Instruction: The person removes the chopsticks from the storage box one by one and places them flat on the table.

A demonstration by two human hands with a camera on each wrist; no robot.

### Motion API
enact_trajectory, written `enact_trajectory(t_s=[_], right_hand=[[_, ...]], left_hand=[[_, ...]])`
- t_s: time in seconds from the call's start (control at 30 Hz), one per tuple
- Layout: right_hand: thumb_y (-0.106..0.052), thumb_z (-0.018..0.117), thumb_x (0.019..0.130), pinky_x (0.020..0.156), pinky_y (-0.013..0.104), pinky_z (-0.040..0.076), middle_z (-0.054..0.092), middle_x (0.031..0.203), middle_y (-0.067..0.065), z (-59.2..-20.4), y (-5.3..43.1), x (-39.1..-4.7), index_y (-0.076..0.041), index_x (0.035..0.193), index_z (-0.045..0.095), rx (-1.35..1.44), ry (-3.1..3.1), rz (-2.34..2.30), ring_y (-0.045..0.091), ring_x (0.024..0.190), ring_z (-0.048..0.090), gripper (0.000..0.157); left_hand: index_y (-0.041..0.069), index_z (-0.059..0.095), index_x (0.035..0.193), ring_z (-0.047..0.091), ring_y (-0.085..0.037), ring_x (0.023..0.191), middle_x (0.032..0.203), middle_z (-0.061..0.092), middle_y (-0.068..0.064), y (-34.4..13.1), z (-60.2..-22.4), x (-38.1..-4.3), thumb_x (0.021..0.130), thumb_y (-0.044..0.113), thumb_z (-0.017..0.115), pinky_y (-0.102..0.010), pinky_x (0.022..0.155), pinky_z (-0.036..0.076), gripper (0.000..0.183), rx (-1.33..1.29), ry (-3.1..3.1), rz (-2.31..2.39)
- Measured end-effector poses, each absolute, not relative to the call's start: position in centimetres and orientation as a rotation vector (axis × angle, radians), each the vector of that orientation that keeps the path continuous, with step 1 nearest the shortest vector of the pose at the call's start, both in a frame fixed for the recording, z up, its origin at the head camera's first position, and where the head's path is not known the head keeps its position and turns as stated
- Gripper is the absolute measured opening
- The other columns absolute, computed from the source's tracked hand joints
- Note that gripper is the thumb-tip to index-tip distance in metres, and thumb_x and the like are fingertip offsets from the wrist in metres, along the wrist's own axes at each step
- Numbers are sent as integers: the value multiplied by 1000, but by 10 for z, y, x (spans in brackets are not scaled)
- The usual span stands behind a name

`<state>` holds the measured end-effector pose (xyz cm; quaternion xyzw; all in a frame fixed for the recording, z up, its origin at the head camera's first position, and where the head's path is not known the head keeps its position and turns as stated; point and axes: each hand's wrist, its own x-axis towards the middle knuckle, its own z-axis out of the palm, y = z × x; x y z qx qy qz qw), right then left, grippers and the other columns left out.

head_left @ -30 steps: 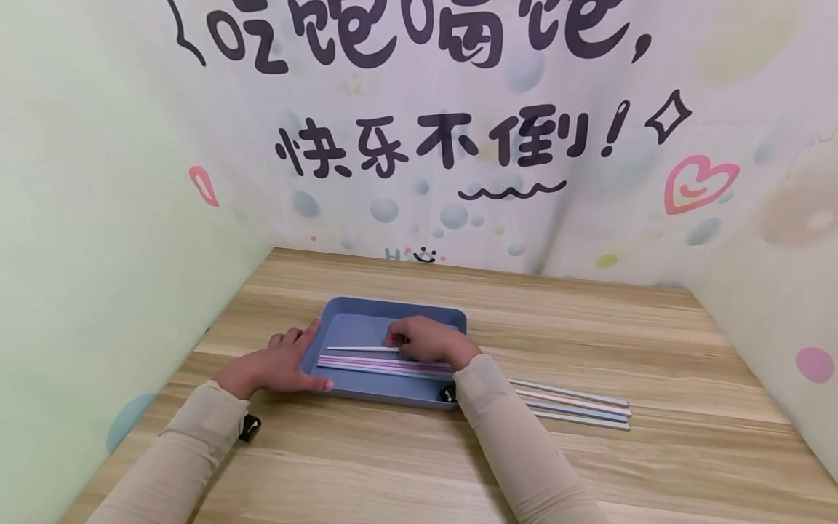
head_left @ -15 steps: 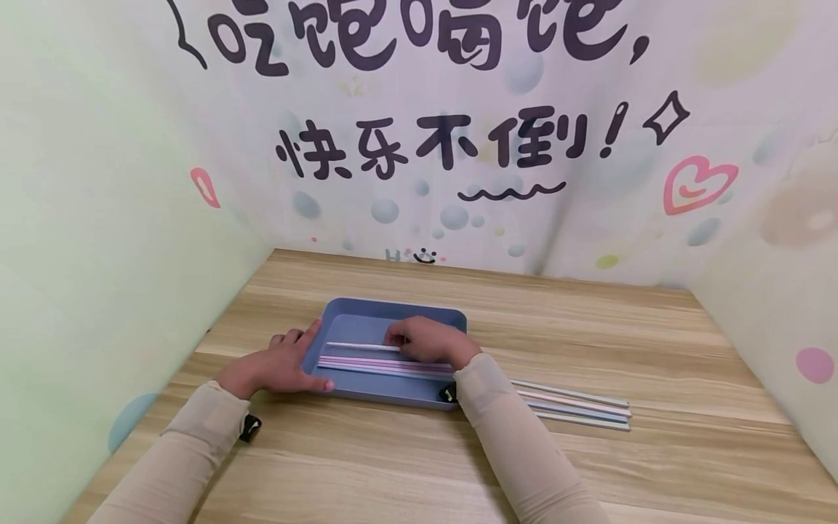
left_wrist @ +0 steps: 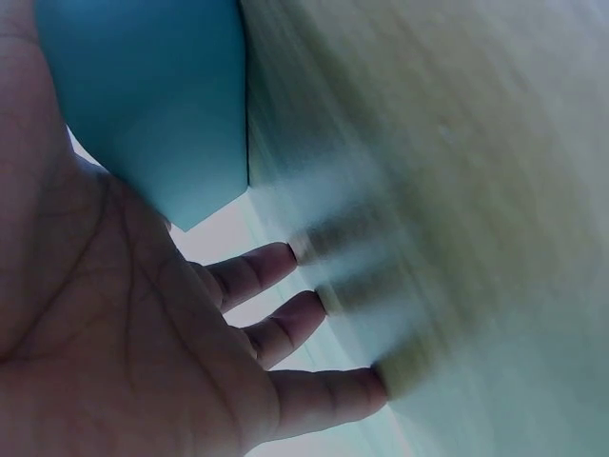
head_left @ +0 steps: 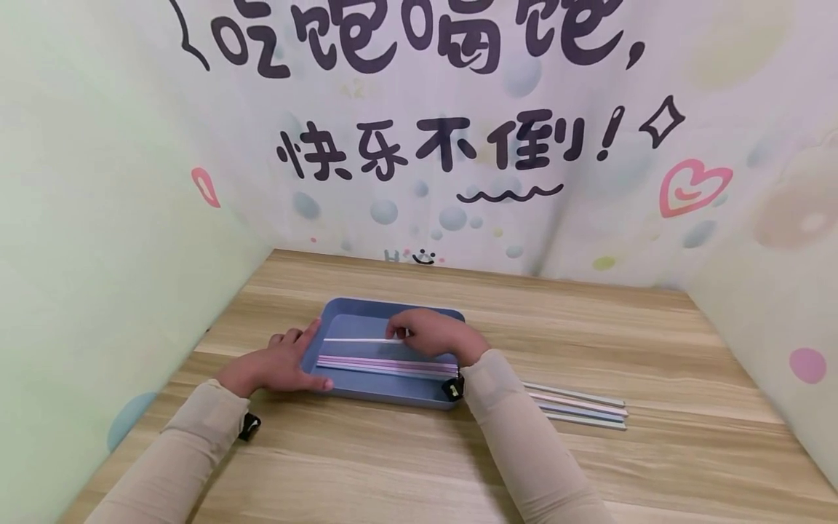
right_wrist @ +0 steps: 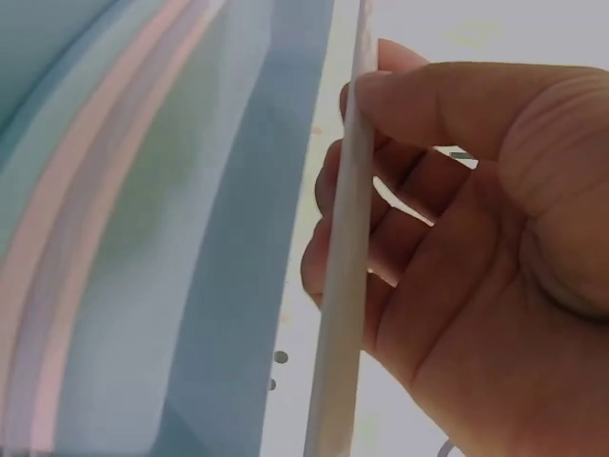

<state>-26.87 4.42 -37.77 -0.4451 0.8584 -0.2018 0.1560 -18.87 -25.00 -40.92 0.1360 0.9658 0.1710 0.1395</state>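
Note:
My right hand (head_left: 432, 333) pinches a pale chopstick (head_left: 356, 340) between thumb and fingers, over the back half of a blue rectangular tray (head_left: 386, 397). In the right wrist view the held chopstick (right_wrist: 343, 267) runs lengthwise across the curled fingers. Several pink, purple and pale blue chopsticks (head_left: 380, 362) lie side by side in the tray, nearer its front. My left hand (head_left: 278, 365) rests against the tray's left end, thumb at the front corner and index finger along the side. The left wrist view has the other fingers (left_wrist: 328, 395) extended with their tips on the table.
More chopsticks (head_left: 585, 404) in pale green, pink and blue lie on the wooden table (head_left: 366, 466) right of the tray, partly behind the right sleeve (head_left: 524, 437). A printed cloth wall (head_left: 419, 204) closes off the back, and pale walls stand at both sides.
My right hand has shifted slightly toward the back of the tray and lifted the pale chopstick away from the row. The left hand and the tray stay in place.

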Motion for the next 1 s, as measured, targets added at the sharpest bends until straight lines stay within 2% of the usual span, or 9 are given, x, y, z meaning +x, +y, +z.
enact_trajectory(t_s=[0.2,0.33,0.77,1.0], right_hand=[[7,47,96,77,32,46,63,102,7,-370,51,-265,-7,115,68,-1265,2468,-576,17,88,54,32],[8,47,95,77,32,47,65,103,12,-365,57,-264,-6,115,69,-1272,2473,-590,18,87,54,32],[11,45,92,77,34,47,64,101,13,-361,91,-263,-4,111,69,-1238,2514,-618,19,86,54,34],[12,47,90,78,35,46,63,97,8,-362,114,-263,-4,109,69,-1180,2555,-637,18,85,54,34]], left_hand=[[-1,6,157,32,-57,124,142,30,-37,-251,-413,-189,75,75,67,-65,96,36,128,394,2802,486],[-2,5,157,32,-57,124,142,30,-38,-251,-412,-189,76,74,68,-65,96,36,128,392,2799,486],[-2,6,157,34,-55,122,142,30,-36,-248,-410,-188,77,69,71,-63,95,37,125,386,2786,498],[-2,6,157,34,-55,123,143,30,-37,-249,-411,-189,77,69,71,-63,94,38,125,387,2786,479]])
